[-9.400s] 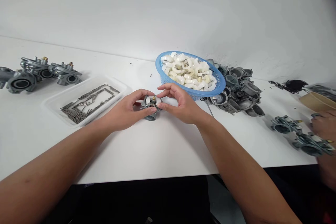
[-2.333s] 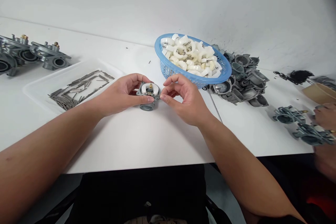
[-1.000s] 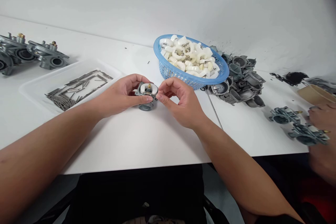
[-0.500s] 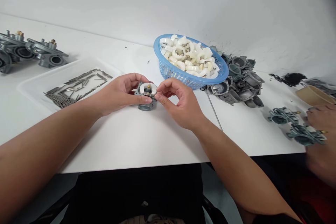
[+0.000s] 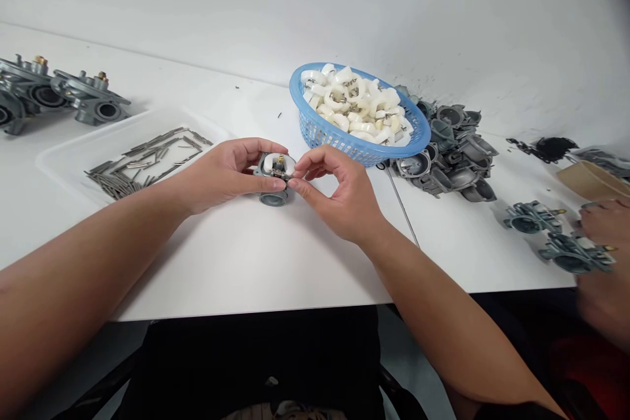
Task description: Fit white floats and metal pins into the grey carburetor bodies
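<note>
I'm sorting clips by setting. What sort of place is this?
Probably a small-parts assembly workshop: a white table bears a blue basket of white parts and a tray of metal pins, while the person's left hand holds a grey metal body.

Wears plain black clothing (image 5: 256, 354) at the bottom centre of the frame, with a small pale mark (image 5: 272, 381) and a beige patterned patch (image 5: 260, 412) cut off by the lower edge. Shows a black sleeve (image 5: 514, 411) at lower right, bare forearms (image 5: 98, 262).
</note>
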Available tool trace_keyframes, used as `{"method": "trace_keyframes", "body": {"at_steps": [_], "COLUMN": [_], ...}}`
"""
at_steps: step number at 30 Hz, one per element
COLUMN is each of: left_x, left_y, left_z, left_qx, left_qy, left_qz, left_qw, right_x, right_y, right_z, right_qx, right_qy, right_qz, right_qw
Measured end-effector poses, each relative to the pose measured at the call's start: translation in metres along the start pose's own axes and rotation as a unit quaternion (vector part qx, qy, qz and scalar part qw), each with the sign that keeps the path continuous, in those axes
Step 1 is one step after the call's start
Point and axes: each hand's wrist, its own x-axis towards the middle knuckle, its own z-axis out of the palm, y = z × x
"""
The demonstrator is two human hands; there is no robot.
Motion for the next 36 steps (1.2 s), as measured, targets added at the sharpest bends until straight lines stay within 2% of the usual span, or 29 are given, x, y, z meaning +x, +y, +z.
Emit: {"method": "trace_keyframes", "body": {"at_steps": [7, 19, 27, 36], "left_x": [0.000, 0.001, 0.000, 0.001], "left_y": [0.000, -0.004, -0.004, -0.001], "left_z": [0.000, -0.003, -0.003, 0.000], "left_qx": [-0.002, -0.001, -0.001, 0.002], "left_qy": [-0.007, -0.020, -0.023, -0.013], "left_qz": [0.000, 0.008, 0.012, 0.003], "left_qw": [1.000, 1.000, 1.000, 1.000], "right_x": [0.001, -0.002, -0.001, 0.001], "right_y": [-0.003, -0.003, -0.002, -0.002], "right_z": [-0.001, 0.004, 0.001, -0.004], "right_qx": [-0.002, -0.015, 0.010, -0.002], "right_qy": [-0.002, 0.040, 0.026, 0.010], "right_qz": [0.031, 0.028, 0.027, 0.061], "right_qw": [1.000, 0.999, 0.999, 0.998]}}
